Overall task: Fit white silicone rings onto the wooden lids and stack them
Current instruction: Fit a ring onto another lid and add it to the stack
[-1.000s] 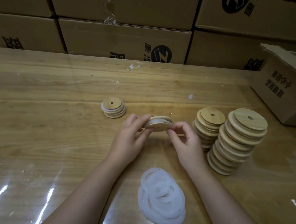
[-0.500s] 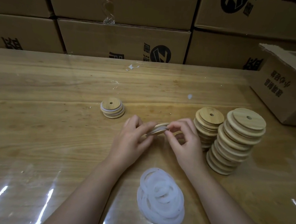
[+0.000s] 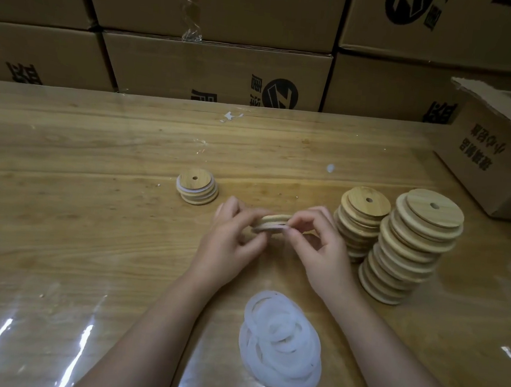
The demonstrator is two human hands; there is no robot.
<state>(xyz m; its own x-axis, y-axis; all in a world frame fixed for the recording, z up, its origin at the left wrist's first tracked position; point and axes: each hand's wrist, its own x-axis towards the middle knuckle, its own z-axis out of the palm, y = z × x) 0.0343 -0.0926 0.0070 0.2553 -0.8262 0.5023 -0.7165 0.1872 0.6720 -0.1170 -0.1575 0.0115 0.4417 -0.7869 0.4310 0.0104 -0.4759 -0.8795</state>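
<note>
The wooden lid (image 3: 271, 223) lies nearly flat between both hands; the left hand (image 3: 231, 241) and right hand (image 3: 321, 246) each pinch opposite rims, the white ring partly seated.

dim, glare streaks, edge distortion

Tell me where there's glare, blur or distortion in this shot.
Head view: white glare streaks lie on the glossy table along its near edge; the left hand and right hand around the wooden lid look slightly soft; the wide lens tilts the open cardboard box at right; lighting is dim and warm.
</note>
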